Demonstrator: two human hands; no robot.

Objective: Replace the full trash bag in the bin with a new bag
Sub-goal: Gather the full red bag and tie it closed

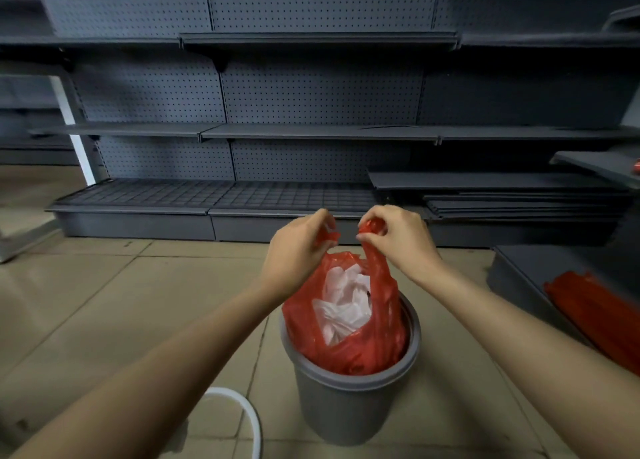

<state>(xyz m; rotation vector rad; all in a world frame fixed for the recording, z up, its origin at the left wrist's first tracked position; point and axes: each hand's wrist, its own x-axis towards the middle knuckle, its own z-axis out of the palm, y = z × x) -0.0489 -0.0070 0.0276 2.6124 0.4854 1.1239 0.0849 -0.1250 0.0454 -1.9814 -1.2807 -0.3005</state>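
Both hands (349, 242) grip red bag (349, 341) handles

A red plastic trash bag (349, 337), stuffed with crumpled white paper, sits low-centre of frame inside a round grey bin (346, 403), its handles drawn upward.

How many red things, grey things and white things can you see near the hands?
Red: 2, the bag and the sheets on the right.
Grey: 1, the bin.
White: 2, the paper in the bag and a ring on the floor.
Total: 5
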